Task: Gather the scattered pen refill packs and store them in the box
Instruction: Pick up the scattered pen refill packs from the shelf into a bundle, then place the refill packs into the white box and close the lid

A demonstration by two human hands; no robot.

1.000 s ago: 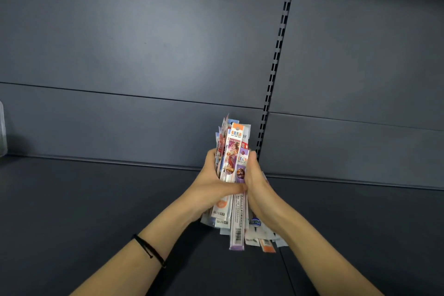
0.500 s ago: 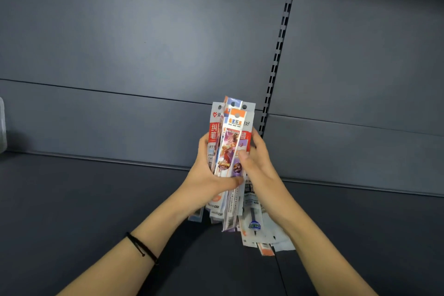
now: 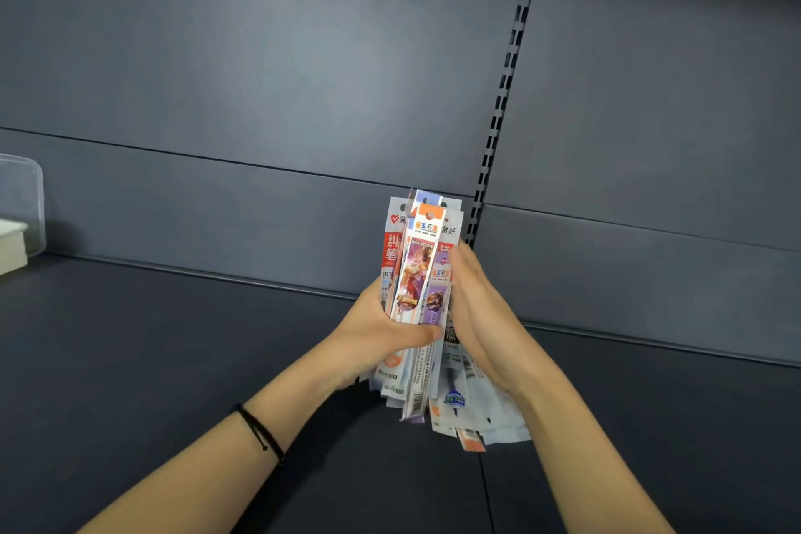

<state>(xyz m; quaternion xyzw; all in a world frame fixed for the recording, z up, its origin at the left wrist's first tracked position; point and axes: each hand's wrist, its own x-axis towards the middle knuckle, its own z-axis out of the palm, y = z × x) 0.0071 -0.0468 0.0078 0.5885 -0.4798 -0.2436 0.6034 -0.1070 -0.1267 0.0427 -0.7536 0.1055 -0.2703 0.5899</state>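
A thick bundle of pen refill packs (image 3: 418,269) stands upright between my hands above the dark shelf. The front packs are orange, red and purple with cartoon print. My left hand (image 3: 377,334) grips the bundle from the left, its thumb across the front. Flat against the bundle's right side presses my right hand (image 3: 479,317), fingers straight. The packs' lower ends (image 3: 459,412) fan out unevenly below my hands. A clear plastic box (image 3: 24,204) stands at the far left edge of the shelf, partly cut off.
The dark grey shelf surface (image 3: 151,360) spreads to both sides of my arms. A back panel with a slotted upright rail (image 3: 503,100) rises behind. Something white (image 3: 11,243) sits inside or in front of the clear box.
The bundle has been lifted slightly and squared up, with its tops more even. The view has shifted right a little, so more of the clear box shows at left.
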